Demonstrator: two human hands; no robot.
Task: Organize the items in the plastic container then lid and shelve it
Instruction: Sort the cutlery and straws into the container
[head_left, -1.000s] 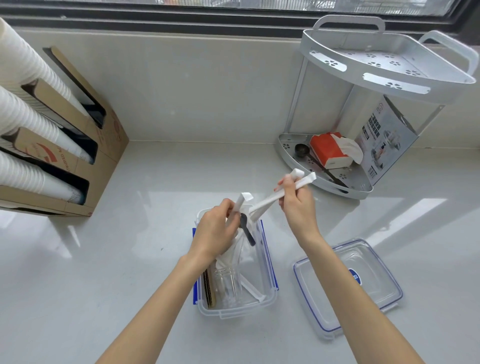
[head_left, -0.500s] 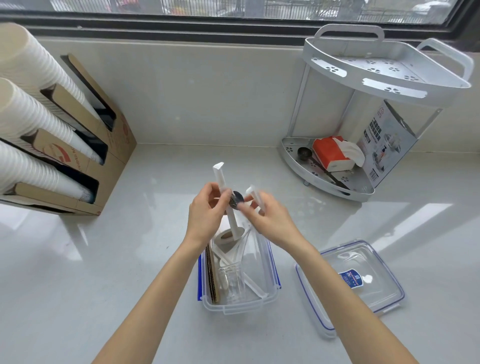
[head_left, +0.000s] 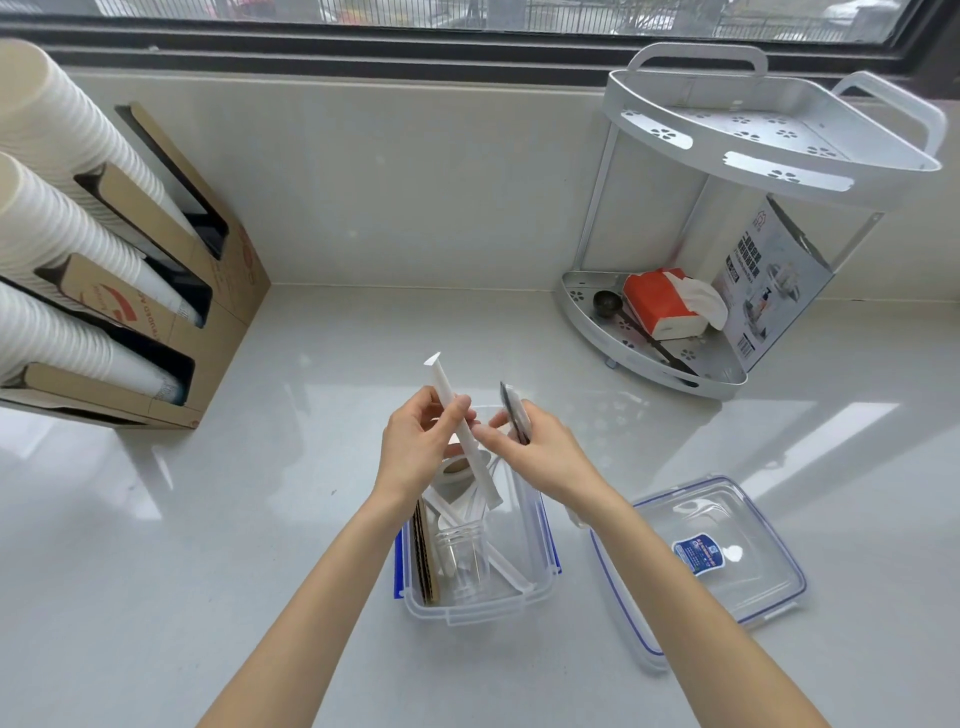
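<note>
Now both hands work just above the far end of the clear plastic container (head_left: 524, 587), which sits open on the pale countertop (head_left: 260, 545). The left hand (head_left: 415, 447) grips a long white plastic stick (head_left: 465, 436) between thumb and fingers; the stick stands tilted, its flat top end pointing up and away, its lower end reaching down into the container. The right hand (head_left: 540, 447) pinches a small dark flat item (head_left: 514, 413) by its edge, held upright just beside the stick; what it is cannot be told.

Inside the container lie a small clear jar (head_left: 460, 551), more white sticks, a round white piece with a brown centre (head_left: 457, 470), and brown flat strips (head_left: 423, 551) standing against the left wall. Blue latches flank its sides.

To the right of the container, near but apart, the clear lid (head_left: 737, 597) rests on the countertop with its blue-edged rim and a blue label in the middle.

Against the back wall to the right stands a white two-tier corner rack (head_left: 769, 150); its lower tier holds an orange tissue pack (head_left: 660, 304), a dark scoop (head_left: 605, 301) and a printed box (head_left: 769, 280). At far left a cardboard dispenser (head_left: 218, 291) holds stacks of white paper cups (head_left: 62, 234).
</note>
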